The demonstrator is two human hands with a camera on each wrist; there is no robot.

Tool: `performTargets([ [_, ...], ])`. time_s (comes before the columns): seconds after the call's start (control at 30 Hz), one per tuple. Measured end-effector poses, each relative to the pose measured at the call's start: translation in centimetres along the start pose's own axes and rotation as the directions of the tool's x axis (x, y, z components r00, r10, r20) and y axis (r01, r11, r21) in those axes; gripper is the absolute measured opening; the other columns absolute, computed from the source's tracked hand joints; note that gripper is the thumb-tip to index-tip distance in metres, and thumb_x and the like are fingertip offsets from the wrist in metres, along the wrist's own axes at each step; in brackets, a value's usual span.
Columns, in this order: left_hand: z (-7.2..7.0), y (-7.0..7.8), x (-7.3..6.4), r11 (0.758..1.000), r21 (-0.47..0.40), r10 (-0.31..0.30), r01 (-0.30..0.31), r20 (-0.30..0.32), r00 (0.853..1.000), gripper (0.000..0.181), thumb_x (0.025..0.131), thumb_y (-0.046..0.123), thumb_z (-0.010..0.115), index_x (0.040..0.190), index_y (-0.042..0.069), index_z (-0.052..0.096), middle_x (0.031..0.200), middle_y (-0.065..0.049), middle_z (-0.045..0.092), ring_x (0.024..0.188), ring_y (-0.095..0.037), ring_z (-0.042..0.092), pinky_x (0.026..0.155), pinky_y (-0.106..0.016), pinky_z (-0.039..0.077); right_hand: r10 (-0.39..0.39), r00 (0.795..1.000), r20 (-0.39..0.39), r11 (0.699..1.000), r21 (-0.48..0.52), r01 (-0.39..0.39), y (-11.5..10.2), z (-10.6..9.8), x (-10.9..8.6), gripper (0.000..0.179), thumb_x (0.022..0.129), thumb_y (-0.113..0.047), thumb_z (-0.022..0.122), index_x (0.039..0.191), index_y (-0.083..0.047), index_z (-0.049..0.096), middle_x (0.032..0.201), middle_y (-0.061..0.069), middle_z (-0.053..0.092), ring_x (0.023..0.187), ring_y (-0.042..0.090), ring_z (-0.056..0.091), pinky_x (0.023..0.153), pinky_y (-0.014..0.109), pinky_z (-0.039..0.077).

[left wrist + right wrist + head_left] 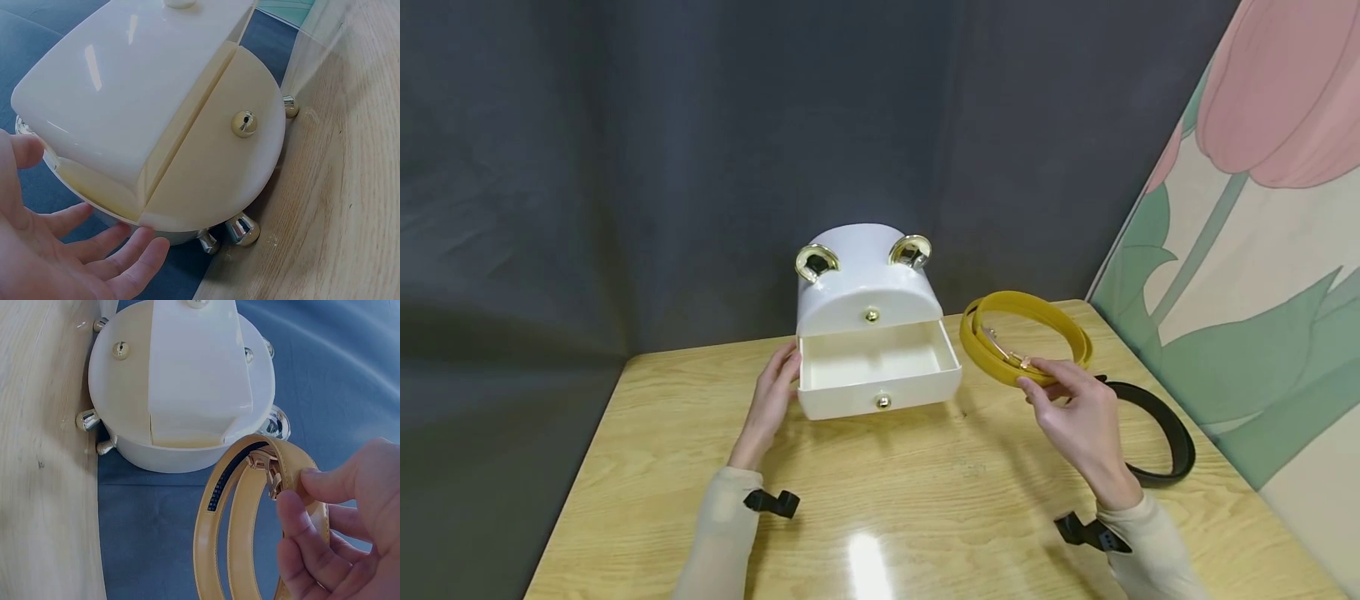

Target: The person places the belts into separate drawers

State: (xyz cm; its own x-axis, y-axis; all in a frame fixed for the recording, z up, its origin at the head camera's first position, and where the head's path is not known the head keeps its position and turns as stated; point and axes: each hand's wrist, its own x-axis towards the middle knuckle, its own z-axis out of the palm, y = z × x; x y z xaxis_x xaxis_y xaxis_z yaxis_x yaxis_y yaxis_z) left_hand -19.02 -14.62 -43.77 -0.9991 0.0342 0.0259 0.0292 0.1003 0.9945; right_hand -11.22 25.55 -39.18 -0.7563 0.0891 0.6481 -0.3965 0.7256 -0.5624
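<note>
A coiled yellow belt (pixel 1033 307), smooth and stitched along its edges, stood to the right of a white drawer box (pixel 867 292), its end pinched between the thumb and forefinger of the right hand (pixel 1078 417); whether the coil touched the wooden table (pixel 925 500) could not be told. The right wrist view alone clearly showed a dark ridged strip (pixel 220 485) inside the belt, beside a shiny gold-toned buckle (pixel 270 467). The left hand (pixel 772 400) was at the box's left side, its fingers loosely spread in the left wrist view, fingertips at the rim. A middle drawer (pixel 842 402) jutted out toward the near side, below two gold ear-shaped ornaments (pixel 817 261). Both wrist views revealed what the head view hid: a closed lower drawer (pixel 209 156) and metallic feet (pixel 242 229). A looped black strap (pixel 1183 450) lay at right, nearer than the belt; a dark curtain (pixel 760 150) hung at the far side, and a painted tulip (pixel 1273 92) adorned the right wall.
</note>
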Motion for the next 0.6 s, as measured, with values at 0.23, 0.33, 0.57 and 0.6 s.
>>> performTargets([
  [0.23, -0.1, 0.2, -0.2, 1.000, -0.006, 0.004, -0.004, 0.009, 1.000, 0.065, 0.115, 0.044, 0.041, 0.169, 0.011, 0.029, 0.166, -0.020, 0.040, 0.149, -0.043, 0.045, 0.118, -0.064, 0.043, -0.028, 1.000, -0.013, 1.000, 0.015, 0.028, -0.7, 0.1, 0.1, 0.028, 0.085, 0.001, 0.087, 0.112, -0.002, 0.082, 0.094, 0.012, 0.079, 0.070, -0.022, 0.058, 0.054, 0.009, 0.047],
  [0.33, -0.2, 0.2, -0.2, 1.000, -0.009, 0.011, -0.011, 0.011, 1.000, 0.064, 0.115, 0.044, 0.041, 0.169, 0.011, 0.029, 0.165, -0.020, 0.042, 0.148, -0.043, 0.046, 0.118, -0.065, 0.043, -0.033, 0.999, -0.013, 0.999, 0.022, 0.033, -1.1, 0.0, 0.2, 0.028, 0.085, 0.001, 0.087, 0.112, -0.002, 0.082, 0.094, 0.012, 0.079, 0.070, -0.021, 0.058, 0.054, 0.009, 0.047],
  [0.57, -0.1, 0.1, -0.3, 1.000, -0.004, 0.009, -0.009, 0.007, 1.000, 0.063, 0.116, 0.043, 0.040, 0.168, 0.010, 0.030, 0.163, -0.021, 0.043, 0.147, -0.044, 0.047, 0.117, -0.064, 0.044, -0.039, 0.999, 0.002, 0.999, 0.028, 0.039, -1.5, -0.1, 0.2, 0.028, 0.084, 0.000, 0.088, 0.112, -0.003, 0.082, 0.093, 0.010, 0.079, 0.069, -0.018, 0.060, 0.056, 0.009, 0.047],
  [0.6, -0.1, 0.1, -0.4, 1.000, -0.002, 0.007, -0.007, 0.006, 1.000, 0.063, 0.115, 0.042, 0.040, 0.168, 0.010, 0.030, 0.163, -0.021, 0.044, 0.147, -0.044, 0.047, 0.117, -0.063, 0.045, -0.041, 0.999, 0.004, 0.999, 0.028, 0.041, -1.6, 0.0, 0.2, 0.028, 0.084, 0.000, 0.088, 0.111, -0.003, 0.082, 0.092, 0.010, 0.079, 0.069, -0.018, 0.060, 0.057, 0.009, 0.047],
])
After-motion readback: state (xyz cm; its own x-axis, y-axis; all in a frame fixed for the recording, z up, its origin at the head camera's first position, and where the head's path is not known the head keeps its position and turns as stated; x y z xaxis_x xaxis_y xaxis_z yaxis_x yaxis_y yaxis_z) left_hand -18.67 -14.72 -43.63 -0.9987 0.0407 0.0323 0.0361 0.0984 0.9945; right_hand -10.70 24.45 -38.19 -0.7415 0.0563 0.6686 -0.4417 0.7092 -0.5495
